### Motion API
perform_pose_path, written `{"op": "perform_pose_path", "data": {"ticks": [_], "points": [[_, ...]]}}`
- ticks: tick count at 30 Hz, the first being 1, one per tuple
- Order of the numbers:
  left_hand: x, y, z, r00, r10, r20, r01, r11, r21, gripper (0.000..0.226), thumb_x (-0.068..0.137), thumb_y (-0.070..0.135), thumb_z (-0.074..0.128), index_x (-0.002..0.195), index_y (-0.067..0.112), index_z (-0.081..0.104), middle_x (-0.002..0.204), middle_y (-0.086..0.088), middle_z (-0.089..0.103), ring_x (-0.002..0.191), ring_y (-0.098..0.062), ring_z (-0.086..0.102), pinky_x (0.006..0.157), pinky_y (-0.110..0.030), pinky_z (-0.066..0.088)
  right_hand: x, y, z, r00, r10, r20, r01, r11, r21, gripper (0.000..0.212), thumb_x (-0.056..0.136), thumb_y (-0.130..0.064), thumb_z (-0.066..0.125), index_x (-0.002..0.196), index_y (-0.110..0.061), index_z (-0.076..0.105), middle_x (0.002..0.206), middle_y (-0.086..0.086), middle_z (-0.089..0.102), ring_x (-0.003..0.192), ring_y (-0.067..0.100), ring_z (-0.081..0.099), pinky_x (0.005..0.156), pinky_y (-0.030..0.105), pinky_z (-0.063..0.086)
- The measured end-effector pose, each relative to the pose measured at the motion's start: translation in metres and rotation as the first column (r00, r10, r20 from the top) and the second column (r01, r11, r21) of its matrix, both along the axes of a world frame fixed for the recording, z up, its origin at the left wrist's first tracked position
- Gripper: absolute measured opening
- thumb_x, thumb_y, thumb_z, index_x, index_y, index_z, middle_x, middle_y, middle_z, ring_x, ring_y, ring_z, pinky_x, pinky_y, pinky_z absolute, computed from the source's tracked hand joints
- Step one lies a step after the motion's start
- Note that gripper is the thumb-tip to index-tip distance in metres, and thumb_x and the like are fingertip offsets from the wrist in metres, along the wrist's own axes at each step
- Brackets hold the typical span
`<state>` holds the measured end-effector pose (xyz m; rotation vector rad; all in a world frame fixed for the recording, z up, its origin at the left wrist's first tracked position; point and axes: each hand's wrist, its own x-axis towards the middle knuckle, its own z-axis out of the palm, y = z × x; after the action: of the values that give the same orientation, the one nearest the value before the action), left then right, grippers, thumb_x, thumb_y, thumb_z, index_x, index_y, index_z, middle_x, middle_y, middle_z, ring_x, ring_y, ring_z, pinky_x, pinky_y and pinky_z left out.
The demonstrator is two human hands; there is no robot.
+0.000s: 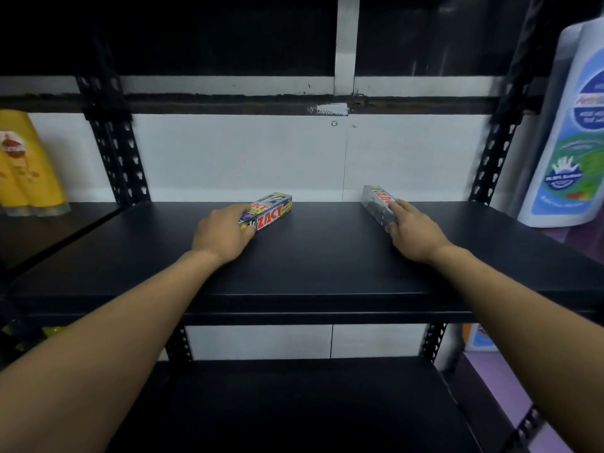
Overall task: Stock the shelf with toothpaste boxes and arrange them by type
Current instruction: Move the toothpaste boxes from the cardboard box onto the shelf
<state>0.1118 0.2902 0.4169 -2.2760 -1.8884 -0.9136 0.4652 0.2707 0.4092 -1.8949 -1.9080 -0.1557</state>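
Your left hand [222, 233] grips the near end of the left ZACT box [269, 212], and your right hand [415, 235] grips the right ZACT box [379, 204]; both lie well apart on the shelf [310, 256]. Check types, then square each against the back

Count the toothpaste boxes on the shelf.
2. The left box lies on the shelf, gripped by the left hand; the right box lies on it too, held by the right hand. No others show.
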Motion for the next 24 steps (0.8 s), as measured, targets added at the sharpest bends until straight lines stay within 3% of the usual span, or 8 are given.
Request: {"op": "perform_pose_path", "data": {"ticks": [6,10,14,19,24], "points": [[-0.001,0.020,-0.014,0.999,-0.036,0.002,0.036,0.997,0.072,0.045,0.093,0.028,0.060,0.137,0.021,0.051,0.131,-0.002,0.062,0.113,-0.033,0.057,0.089,-0.044,0.049,0.000,0.014,-0.014,0.998,-0.063,-0.028,0.066,0.992,0.109,0.050,0.099,-0.026,0.041,0.148,-0.021,0.034,0.157,0.000,0.029,0.110,0.044,0.050,0.095,0.050,0.044],[-0.003,0.028,-0.018,0.999,-0.031,-0.014,0.032,0.996,0.088,0.046,0.094,0.028,0.061,0.139,0.021,0.049,0.134,-0.002,0.059,0.113,-0.035,0.054,0.090,-0.045,0.048,-0.001,0.016,-0.015,0.992,-0.111,-0.053,0.116,0.987,0.114,0.051,0.101,-0.027,0.041,0.150,-0.025,0.031,0.158,-0.002,0.026,0.118,0.042,0.046,0.094,0.052,0.040],[-0.003,0.028,-0.018,1.000,-0.016,-0.007,0.016,0.996,0.084,0.047,0.094,0.030,0.062,0.139,0.021,0.050,0.139,-0.002,0.055,0.114,-0.036,0.050,0.094,-0.045,0.046,0.001,0.017,-0.016,0.990,-0.115,-0.084,0.125,0.984,0.125,0.051,0.099,-0.029,0.044,0.149,-0.023,0.033,0.157,0.004,0.027,0.120,0.045,0.043,0.098,0.052,0.039],[0.001,0.006,-0.010,0.995,0.092,-0.043,-0.085,0.987,0.133,0.055,0.089,0.037,0.064,0.140,0.021,0.050,0.157,-0.002,0.035,0.131,-0.034,0.038,0.103,-0.049,0.037,0.000,-0.003,-0.008,0.967,-0.191,-0.171,0.217,0.964,0.152,0.059,0.092,-0.032,0.055,0.148,-0.020,0.038,0.156,0.008,0.029,0.129,0.042,0.035,0.104,0.051,0.035],[0.013,-0.027,-0.001,0.994,0.087,-0.074,-0.072,0.980,0.186,0.054,0.086,0.042,0.063,0.136,0.023,0.053,0.153,0.003,0.042,0.130,-0.028,0.039,0.103,-0.045,0.032,-0.012,-0.036,0.001,0.976,-0.179,-0.121,0.199,0.964,0.179,0.056,0.090,-0.035,0.056,0.143,-0.022,0.045,0.153,0.005,0.036,0.127,0.038,0.037,0.102,0.049,0.036]]}}
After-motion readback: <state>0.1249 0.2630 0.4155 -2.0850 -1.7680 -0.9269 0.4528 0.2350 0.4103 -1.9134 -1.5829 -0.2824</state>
